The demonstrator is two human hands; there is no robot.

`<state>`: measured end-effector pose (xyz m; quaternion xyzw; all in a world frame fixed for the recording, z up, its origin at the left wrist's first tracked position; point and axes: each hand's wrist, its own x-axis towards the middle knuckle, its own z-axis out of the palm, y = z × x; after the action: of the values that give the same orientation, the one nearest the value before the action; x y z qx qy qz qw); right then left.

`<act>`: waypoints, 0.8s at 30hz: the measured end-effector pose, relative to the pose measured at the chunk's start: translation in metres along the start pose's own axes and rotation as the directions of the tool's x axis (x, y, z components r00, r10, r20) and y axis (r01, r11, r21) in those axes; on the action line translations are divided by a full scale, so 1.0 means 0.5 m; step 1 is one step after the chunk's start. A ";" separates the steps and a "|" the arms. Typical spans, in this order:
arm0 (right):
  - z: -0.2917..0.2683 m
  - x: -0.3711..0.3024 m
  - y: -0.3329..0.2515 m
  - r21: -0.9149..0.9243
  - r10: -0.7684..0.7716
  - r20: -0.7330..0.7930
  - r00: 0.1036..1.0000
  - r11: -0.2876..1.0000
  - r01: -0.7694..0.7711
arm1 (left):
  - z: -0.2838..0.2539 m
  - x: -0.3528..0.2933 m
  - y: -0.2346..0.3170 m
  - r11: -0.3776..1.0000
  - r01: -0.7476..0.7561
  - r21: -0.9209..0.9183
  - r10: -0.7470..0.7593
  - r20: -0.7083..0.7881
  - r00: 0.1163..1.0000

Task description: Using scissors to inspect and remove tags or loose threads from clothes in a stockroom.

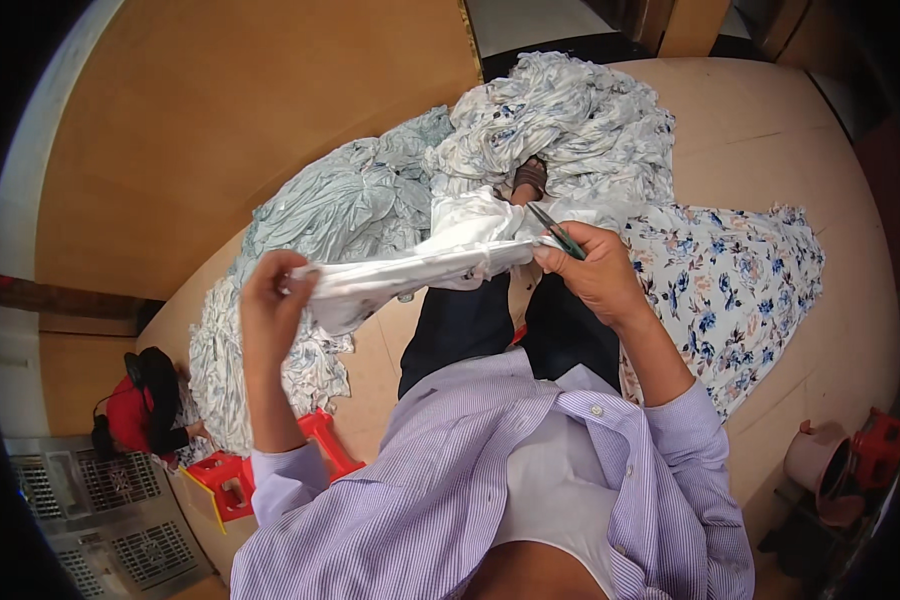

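Note:
A white fabric piece with small dark prints [410, 272] is stretched between my two hands above my knees. My left hand [275, 290] pinches its left end. My right hand [595, 270] grips the other end between thumb and fingers. The same right hand also holds thread snips [555, 228], with their dark blades pointing up and to the left. Part of the fabric hangs down over my legs toward my sandalled foot [530, 180].
Heaps of white printed fabric [570, 120] and grey-green fabric [345, 200] lie on the floor ahead. Floral cloth [730, 290] spreads at right. Red stools [225, 485] and another person [140, 400] are at lower left. A pink bucket [818, 460] stands at right.

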<state>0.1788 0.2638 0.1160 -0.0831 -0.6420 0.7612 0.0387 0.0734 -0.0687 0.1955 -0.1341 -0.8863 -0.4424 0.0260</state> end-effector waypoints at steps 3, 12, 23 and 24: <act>0.002 0.002 -0.002 0.002 0.030 0.003 1.000 1.000 -0.030 | 0.106 0.003 0.006 0.912 -0.341 0.227 0.324 0.109 0.940; -0.025 -0.005 0.010 0.012 0.030 -0.084 0.996 1.000 -0.029 | 0.362 0.035 0.084 0.919 -0.213 -0.332 0.371 0.544 0.753; -0.167 0.086 0.201 -0.724 -0.300 -0.290 0.909 0.690 -0.003 | 0.319 0.082 0.088 0.788 0.250 -0.562 0.171 0.590 0.789; -0.181 0.084 0.206 -0.738 -0.307 -0.303 0.902 0.675 -0.018 | 0.314 0.086 0.087 0.807 0.235 -0.542 0.153 0.576 0.803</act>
<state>0.1583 0.3410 -0.0034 -0.1940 -0.8720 0.4049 0.1951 0.0549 0.0894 0.1409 -0.2466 -0.6694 -0.6305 -0.3059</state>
